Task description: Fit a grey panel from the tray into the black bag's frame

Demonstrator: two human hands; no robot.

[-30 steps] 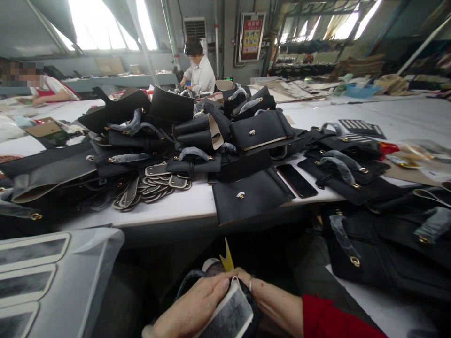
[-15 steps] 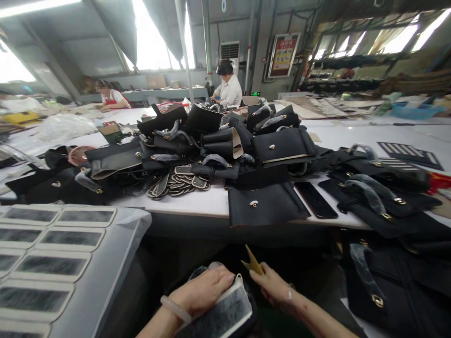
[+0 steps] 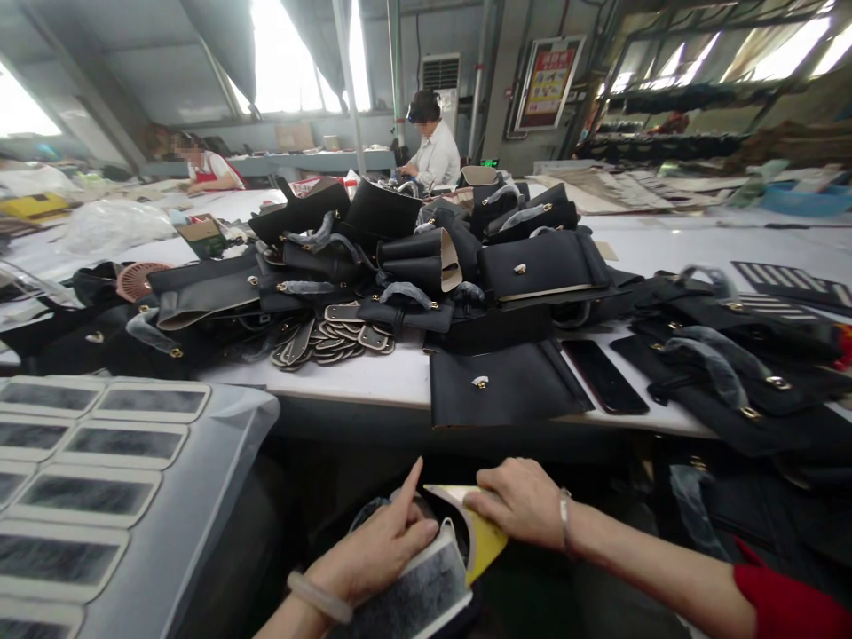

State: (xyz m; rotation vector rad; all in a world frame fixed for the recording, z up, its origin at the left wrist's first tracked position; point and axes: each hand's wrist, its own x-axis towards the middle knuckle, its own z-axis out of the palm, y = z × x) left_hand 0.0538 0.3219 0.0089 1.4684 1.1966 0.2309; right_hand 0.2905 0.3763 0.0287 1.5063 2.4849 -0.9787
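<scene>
In my lap lies a panel with a dark grey face and pale border point(image 3: 418, 593), resting on a black piece. My left hand point(image 3: 381, 543) grips the panel's far left edge, thumb on top and index finger stretched away. To its right, my right hand point(image 3: 523, 504) pinches a thin yellow sheet with a curved cut-out edge point(image 3: 488, 543). That sheet stands close against the panel's right end; I cannot tell whether they touch. The underside of the panel and the fingers of my left hand below it are hidden.
Similar panels lie in rows on a covered board point(image 3: 232, 426) at left. Black bags point(image 3: 546, 266) are heaped on the white table, with oval-ended straps point(image 3: 333, 337) before them. A phone point(image 3: 605, 377) lies near the edge. Two people work farther back.
My right hand has come up and left, bringing the yellow sheet beside the panel's end. My left index finger has lifted and straightened away from the others.
</scene>
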